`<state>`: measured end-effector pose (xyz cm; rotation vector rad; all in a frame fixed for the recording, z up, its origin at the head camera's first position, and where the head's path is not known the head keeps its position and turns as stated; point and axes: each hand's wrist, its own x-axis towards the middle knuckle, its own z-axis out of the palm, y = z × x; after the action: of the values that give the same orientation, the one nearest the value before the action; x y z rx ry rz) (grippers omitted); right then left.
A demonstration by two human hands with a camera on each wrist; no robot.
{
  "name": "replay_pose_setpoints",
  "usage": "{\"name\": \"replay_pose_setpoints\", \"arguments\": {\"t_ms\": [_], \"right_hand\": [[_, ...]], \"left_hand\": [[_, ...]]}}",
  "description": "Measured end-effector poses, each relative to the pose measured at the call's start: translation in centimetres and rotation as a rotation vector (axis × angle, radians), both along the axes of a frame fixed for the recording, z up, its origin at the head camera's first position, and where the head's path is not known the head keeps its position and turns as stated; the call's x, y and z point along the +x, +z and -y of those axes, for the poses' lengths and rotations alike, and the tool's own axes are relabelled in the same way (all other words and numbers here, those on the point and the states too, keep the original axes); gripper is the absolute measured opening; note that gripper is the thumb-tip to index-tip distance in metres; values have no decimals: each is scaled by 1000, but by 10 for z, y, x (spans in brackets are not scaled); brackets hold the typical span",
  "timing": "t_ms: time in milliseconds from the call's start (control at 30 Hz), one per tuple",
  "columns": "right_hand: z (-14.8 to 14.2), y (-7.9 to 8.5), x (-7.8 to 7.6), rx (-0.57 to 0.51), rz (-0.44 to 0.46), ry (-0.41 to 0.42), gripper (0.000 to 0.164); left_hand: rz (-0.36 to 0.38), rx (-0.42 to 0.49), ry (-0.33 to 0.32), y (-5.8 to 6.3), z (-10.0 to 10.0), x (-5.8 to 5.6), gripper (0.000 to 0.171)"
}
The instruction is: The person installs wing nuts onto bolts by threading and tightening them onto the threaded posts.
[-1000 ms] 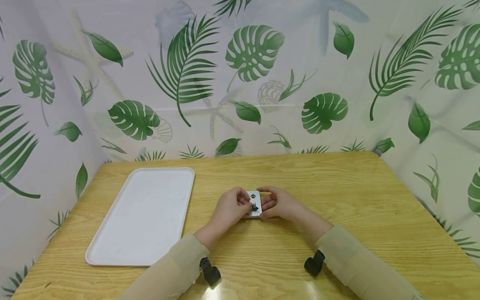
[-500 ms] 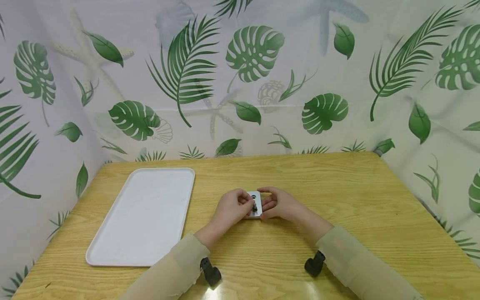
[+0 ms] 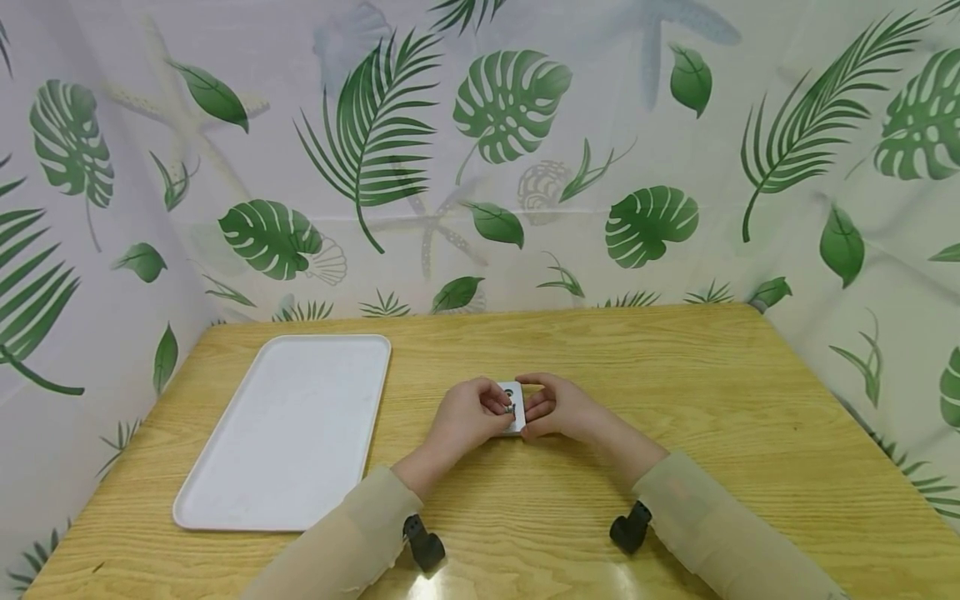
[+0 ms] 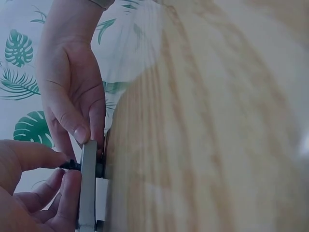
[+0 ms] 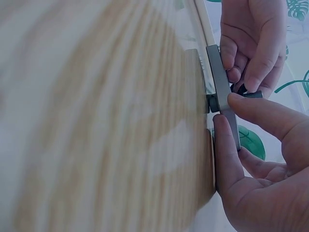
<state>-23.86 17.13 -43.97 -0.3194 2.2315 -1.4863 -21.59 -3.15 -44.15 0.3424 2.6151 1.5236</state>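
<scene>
A small pale metal plate [image 3: 518, 423] lies between the two hands near the middle of the table, with a round hole towards its far end. In the left wrist view a dark bolt stands out of the plate [image 4: 88, 193], its other end showing on the table side. The left hand [image 3: 467, 414] pinches a small dark nut [image 4: 72, 165] on the bolt's threaded end between thumb and forefinger. The right hand [image 3: 558, 407] grips the plate's right edge; its thumb and a finger press the plate [image 5: 220, 72] in the right wrist view. Fingers partly cover the nut.
A white rectangular tray [image 3: 285, 433] lies on the wooden table [image 3: 675, 367] to the left. A leaf-printed cloth [image 3: 420, 167] hangs behind and at both sides. Black wrist cameras are strapped over both sleeves.
The left thumb and fingers have rolled to the right over the nut and now cover more of it. The right hand and the plate stay in nearly the same place.
</scene>
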Motion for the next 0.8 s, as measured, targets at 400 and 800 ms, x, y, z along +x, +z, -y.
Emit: {"name": "replay_pose_setpoints", "arguments": {"t_ms": [400,800], "right_hand": [[1,0,0,4,8,-19,87],[1,-1,-1,7,3,-8,88]], "left_hand": [[60,100,33,-2,1,-1,9],[62,77,52,-1,-1,0,6]]}}
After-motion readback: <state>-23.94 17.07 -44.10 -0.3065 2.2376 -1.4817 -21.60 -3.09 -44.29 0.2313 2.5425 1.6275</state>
